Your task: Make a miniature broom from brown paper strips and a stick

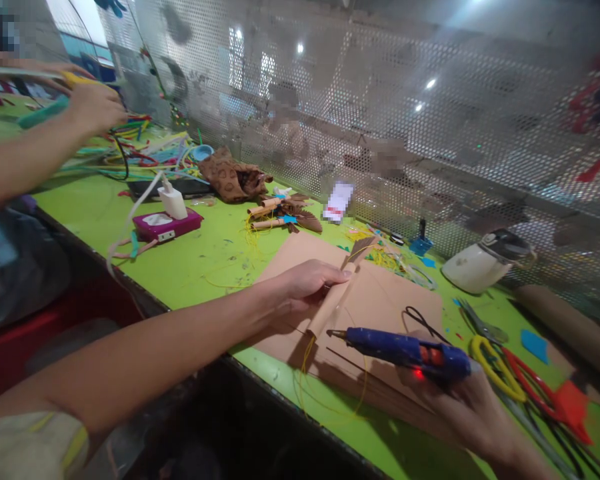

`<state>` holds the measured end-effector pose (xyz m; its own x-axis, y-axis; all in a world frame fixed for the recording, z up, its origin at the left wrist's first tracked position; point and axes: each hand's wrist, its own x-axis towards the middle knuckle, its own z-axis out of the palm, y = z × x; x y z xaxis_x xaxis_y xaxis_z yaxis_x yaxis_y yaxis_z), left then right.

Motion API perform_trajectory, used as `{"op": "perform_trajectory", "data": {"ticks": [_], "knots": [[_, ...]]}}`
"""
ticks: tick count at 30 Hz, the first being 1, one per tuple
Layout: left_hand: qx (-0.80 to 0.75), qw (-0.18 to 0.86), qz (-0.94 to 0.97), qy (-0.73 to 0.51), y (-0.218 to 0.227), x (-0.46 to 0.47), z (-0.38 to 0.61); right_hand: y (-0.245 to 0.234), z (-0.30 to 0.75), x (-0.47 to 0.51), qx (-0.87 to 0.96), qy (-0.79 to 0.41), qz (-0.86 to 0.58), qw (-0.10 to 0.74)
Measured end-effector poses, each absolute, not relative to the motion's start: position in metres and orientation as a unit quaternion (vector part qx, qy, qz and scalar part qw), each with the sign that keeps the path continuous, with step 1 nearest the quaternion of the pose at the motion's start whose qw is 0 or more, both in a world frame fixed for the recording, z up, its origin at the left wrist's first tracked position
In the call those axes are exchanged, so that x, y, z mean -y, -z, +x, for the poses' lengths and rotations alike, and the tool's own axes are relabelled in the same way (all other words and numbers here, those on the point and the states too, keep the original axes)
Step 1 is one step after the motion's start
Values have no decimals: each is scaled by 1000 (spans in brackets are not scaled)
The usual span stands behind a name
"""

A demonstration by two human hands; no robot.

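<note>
My left hand [303, 288] is closed around a rolled tan paper tube [336, 299] that lies on a tan sheet [380, 300] on the green table. My right hand [467, 403] grips a blue hot glue gun [405, 348] with a red light lit. Its nozzle points left, a short way below the lower end of the tube. Thin yellow strands [330, 390] trail across the sheet's near edge.
Scissors with yellow and red handles [510, 373] lie right of the glue gun. A white kettle-like pot [483, 265] stands behind. A pink power strip with a charger [167, 223], brown rolled pieces [280, 213] and coloured strips sit to the left, where another person's hand [93, 107] works. A perforated metal screen [380, 100] backs the table.
</note>
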<state>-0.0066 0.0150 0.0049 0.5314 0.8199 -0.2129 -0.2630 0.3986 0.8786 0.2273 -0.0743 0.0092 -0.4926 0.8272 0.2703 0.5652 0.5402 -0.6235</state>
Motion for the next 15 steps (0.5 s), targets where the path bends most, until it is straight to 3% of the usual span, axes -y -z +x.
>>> {"op": "perform_trajectory", "data": {"ticks": [15], "knots": [[-343, 740, 422, -395, -3, -15, -5, -4, 230, 63, 796, -196, -475, 321]]}}
